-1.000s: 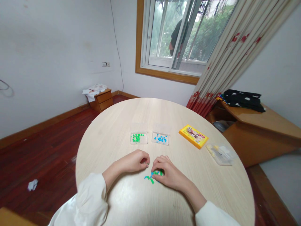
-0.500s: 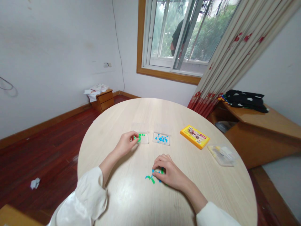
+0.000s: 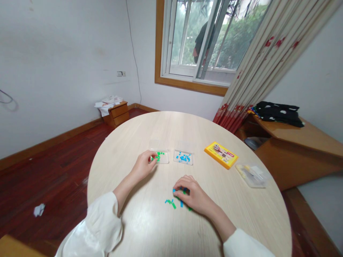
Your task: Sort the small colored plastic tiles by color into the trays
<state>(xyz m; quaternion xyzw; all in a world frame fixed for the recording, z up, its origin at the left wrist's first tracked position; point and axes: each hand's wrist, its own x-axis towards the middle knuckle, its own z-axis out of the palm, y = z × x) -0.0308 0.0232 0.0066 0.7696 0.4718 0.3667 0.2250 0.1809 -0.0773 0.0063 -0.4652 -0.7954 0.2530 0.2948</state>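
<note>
My left hand [image 3: 144, 165] reaches over the left edge of a clear plastic box [image 3: 165, 160] of small green building pieces [image 3: 159, 155]. Its thumb and fingertips are curled together among the green pieces; what lies between them is too small to make out. My right hand [image 3: 191, 193] pinches a small blue building piece [image 3: 174, 191] between thumb and forefinger, low over the table. Beside and beneath it lie loose green pieces [image 3: 171, 203] and a blue piece [image 3: 181, 203], some hidden by the palm. A second clear box [image 3: 183, 162] holds blue pieces [image 3: 184, 157].
On the round table [image 3: 139, 228], a yellow box [image 3: 221, 155] and a clear case [image 3: 251, 175] with pale yellow contents lie to the right. A side cabinet [image 3: 316, 142] stands beyond the right edge. A person [image 3: 201, 41] is outside the window.
My right fingers have shifted slightly, and the blue piece at their tips shows more plainly. A loose blue piece below the hand is more exposed. My left hand stays over the green pieces.
</note>
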